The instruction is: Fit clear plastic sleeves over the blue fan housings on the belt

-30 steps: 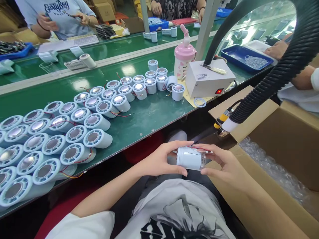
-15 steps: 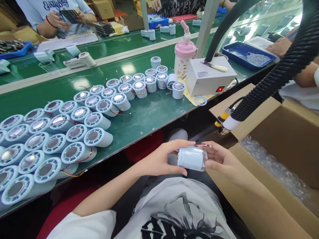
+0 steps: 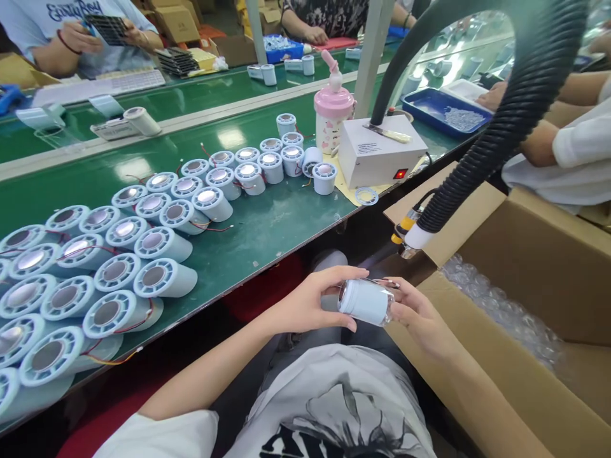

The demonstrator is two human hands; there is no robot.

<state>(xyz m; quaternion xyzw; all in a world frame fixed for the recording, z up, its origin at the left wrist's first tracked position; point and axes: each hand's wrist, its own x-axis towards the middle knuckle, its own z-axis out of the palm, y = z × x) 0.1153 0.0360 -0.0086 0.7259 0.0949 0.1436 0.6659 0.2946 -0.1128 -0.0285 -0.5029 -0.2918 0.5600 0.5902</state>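
A light blue cylinder [image 3: 366,301] with a clear shell at its right end is held over my lap. My left hand [image 3: 319,300] grips its left end between thumb and fingers. The fingers of my right hand [image 3: 414,308] are closed around the clear right end, with thin wires by the fingertips. On the green table [image 3: 267,235] to the left stand several similar light blue cylinders [image 3: 155,277] with round metallic centres, some with red wires.
A white box [image 3: 382,152] with a lit red switch and a pink-lidded cup [image 3: 334,117] stand at the table edge. A black hose [image 3: 482,172] hangs at the right above an open cardboard box [image 3: 539,267] of clear plastic pieces. Co-workers sit beyond and at the right.
The view has shifted, so the table and its items appear further left. The held cylinder is tilted more, its right end lower, and its dark left end face now shows.
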